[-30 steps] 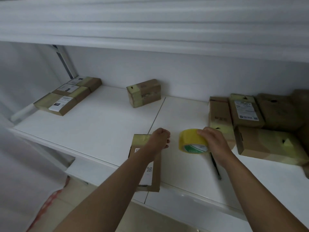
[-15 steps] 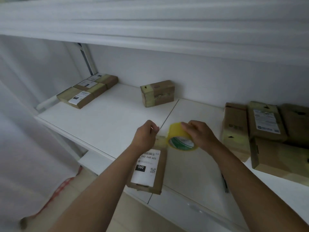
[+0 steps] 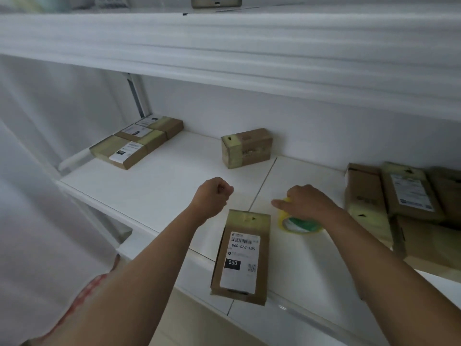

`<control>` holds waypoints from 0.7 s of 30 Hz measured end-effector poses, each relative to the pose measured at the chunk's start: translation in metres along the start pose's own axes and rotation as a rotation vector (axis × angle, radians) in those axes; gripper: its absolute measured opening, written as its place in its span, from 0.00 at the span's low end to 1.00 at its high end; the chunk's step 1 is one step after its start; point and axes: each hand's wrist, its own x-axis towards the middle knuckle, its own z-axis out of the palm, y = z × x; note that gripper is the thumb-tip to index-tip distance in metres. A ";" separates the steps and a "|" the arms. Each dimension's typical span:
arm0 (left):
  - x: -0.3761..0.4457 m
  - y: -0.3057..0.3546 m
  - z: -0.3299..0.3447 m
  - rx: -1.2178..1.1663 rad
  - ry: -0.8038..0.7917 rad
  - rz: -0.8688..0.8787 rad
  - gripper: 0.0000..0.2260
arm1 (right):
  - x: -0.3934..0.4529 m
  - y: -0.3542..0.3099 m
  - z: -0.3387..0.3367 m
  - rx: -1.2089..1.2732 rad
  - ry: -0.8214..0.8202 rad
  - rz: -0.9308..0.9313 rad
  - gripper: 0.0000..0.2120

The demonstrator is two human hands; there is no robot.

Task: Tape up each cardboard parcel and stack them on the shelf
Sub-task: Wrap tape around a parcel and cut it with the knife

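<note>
Matt brown cardboard parcel (image 3: pixel 240 255) with a white paper label, glossy yellow tape roll (image 3: pixel 296 224), smooth white shelf (image 3: pixel 149 191).

We identify a parcel storeroom: labelled cardboard parcels (image 3: pixel 409 193) lie along the white shelf (image 3: pixel 154 186), under another shelf board (image 3: pixel 224 46).

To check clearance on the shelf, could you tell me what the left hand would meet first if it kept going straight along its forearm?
Probably the upright taped parcel near the back wall; the left hand has only bare shelf before it, though depth is uncertain.
</note>
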 end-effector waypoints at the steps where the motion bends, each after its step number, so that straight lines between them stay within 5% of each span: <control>1: 0.003 0.000 -0.002 -0.001 -0.023 0.012 0.09 | 0.000 0.002 0.002 0.004 -0.017 0.017 0.26; 4: 0.008 -0.006 -0.001 -0.096 -0.130 -0.018 0.08 | -0.001 0.009 0.004 0.037 -0.005 0.028 0.24; 9: 0.011 -0.025 -0.001 -0.365 -0.340 -0.132 0.05 | -0.005 0.029 -0.005 0.343 -0.040 -0.026 0.03; 17: 0.016 -0.040 0.012 -0.311 -0.266 -0.161 0.05 | -0.001 0.032 0.000 0.274 -0.097 -0.157 0.11; 21: 0.011 -0.052 0.015 -0.237 -0.257 -0.162 0.14 | 0.006 0.030 0.011 0.184 -0.120 -0.205 0.09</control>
